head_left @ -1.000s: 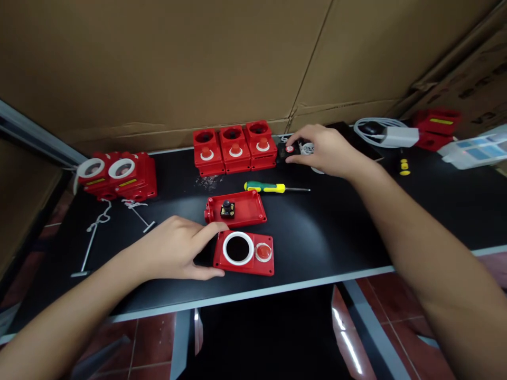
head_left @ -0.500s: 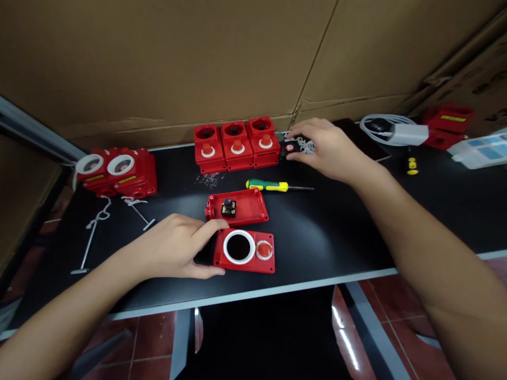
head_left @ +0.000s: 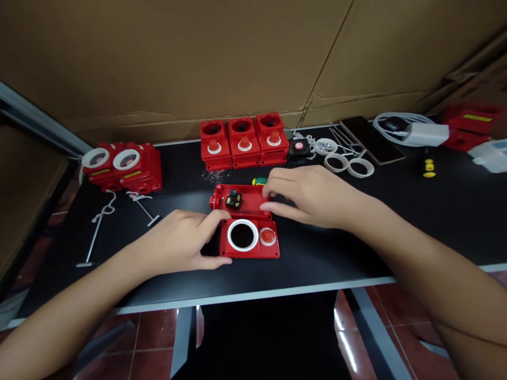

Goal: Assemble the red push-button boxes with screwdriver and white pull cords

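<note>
My left hand (head_left: 186, 238) grips the left end of a red cover (head_left: 225, 252), thumb on the near edge and fingers on the far side. The cover carries a white ring (head_left: 256, 235) around a dark round opening and a red button (head_left: 268, 236). Just behind it lies an open red housing (head_left: 249, 193) with a small black switch block (head_left: 233, 199) inside. Around the housing's right end curl the fingers of my right hand (head_left: 303, 196), thumb over the near corner; whether something small is also pinched there is hidden. A screwdriver's green and yellow handle (head_left: 260, 181) shows partly behind.
Three red boxes (head_left: 244, 142) stand at the back beside a black part (head_left: 299, 149). Two more with white rings (head_left: 137, 171) sit left, near small metal hammers (head_left: 94, 243). White rings (head_left: 360, 168), a phone (head_left: 372, 140) and a cabled charger (head_left: 428, 134) lie right.
My right hand has moved left and nearer, from the black part at the back to the open housing's right end. My left hand keeps hold of the cover. The view has shifted slightly.
</note>
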Demonstrator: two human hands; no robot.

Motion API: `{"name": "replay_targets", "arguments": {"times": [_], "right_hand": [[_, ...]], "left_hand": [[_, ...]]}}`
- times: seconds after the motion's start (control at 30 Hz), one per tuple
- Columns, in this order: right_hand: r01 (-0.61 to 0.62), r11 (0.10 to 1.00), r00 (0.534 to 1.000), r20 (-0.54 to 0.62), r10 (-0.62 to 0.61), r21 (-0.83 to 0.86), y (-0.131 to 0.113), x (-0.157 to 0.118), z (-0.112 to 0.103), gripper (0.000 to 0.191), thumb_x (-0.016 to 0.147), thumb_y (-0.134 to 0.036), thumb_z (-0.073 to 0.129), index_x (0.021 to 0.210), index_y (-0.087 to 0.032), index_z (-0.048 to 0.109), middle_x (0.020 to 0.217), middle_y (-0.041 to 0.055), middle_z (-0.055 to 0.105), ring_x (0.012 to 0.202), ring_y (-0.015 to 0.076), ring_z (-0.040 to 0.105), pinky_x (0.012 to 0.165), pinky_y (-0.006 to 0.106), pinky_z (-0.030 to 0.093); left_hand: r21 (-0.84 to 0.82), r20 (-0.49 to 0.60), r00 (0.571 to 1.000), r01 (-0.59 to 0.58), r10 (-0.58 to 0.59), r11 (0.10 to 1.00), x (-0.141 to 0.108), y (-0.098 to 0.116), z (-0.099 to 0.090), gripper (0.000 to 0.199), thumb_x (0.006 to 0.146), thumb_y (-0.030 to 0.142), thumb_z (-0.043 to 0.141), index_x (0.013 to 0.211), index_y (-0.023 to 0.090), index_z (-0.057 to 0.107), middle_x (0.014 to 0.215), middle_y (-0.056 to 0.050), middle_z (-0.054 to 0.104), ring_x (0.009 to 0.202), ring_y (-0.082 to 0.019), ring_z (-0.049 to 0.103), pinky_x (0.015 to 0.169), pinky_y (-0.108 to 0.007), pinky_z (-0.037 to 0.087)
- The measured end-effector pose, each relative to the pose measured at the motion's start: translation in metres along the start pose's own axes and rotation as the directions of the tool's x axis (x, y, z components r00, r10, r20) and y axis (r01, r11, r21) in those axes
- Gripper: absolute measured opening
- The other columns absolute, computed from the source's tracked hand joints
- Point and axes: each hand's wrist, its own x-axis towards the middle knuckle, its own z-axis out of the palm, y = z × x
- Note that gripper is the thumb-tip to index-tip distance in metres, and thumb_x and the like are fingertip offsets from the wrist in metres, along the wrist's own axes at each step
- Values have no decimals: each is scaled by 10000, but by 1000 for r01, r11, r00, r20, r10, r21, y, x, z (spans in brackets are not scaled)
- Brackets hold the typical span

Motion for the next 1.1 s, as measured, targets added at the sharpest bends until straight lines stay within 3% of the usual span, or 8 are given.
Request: {"name": "replay_targets", "arguments": {"times": [0.2,0.3,0.4,0.5,0.7,0.8,0.97,1.1], "right_hand": [[166,986,980,-114,-165,3,-29,4,23,653,1286,-724,480,1166,-159,784,1031,101,816,790,230,700,719,369,466],[148,989,985,-88,-148,-2,-43,5,28,685,1181,-817,662,1200,-144,786,1092,128,825,848,267,741,732,391,504],[119,993,988,-94,-120,-22,-49,5,28,681,1083,-788,841,1177,-116,792,1103,146,817,858,283,756,742,406,539],[89,996,994,-64,-90,-17,-49,6,28,654,1046,-752,900,1174,-119,794,1110,148,799,847,285,747,717,398,535],[43,999,999,-26,-43,-6,-50,8,30,648,1076,-761,869,1160,-124,780,1179,171,752,817,251,701,687,372,514],[40,998,998,-43,-42,-42,-50,8,33,678,1097,-799,819,1169,-128,764,1161,169,751,786,240,669,653,361,466],[42,998,990,-136,-47,-37,-53,6,38,638,1162,-760,724,1215,-124,739,1071,134,777,774,242,686,604,362,408],[35,998,986,-162,-42,-46,-58,3,39,577,1217,-710,637,1187,-141,731,1049,121,779,779,234,690,614,363,414]], "left_hand": [[-24,31,999,28,-28,999,1,7,5,499,1105,575,870,1374,240,614,760,82,752,572,-214,741,586,-311,427],[-26,58,996,68,-66,997,3,8,10,508,1087,588,868,1368,252,611,724,95,731,556,-221,739,567,-313,416],[1,57,996,72,-72,997,8,7,18,584,1071,634,855,1409,222,615,737,66,767,578,-256,774,570,-323,467],[61,38,997,61,-63,996,14,8,26,671,1054,715,836,1419,190,634,830,-13,845,663,-310,840,617,-352,565],[55,-36,997,63,-61,997,20,10,36,473,1102,637,791,1284,216,679,923,-34,854,736,-282,858,677,-341,639],[0,-89,994,68,-68,998,18,8,36,510,1070,636,818,1322,213,688,991,-30,838,754,-256,844,691,-340,673],[-90,-135,988,65,-77,994,7,7,33,559,1033,552,873,1444,230,675,1326,-112,807,994,-278,880,745,-361,749],[-188,-177,979,68,-102,980,1,6,40,597,1028,462,881,1537,264,639,1490,-128,753,977,-233,854,790,-354,775]]}}
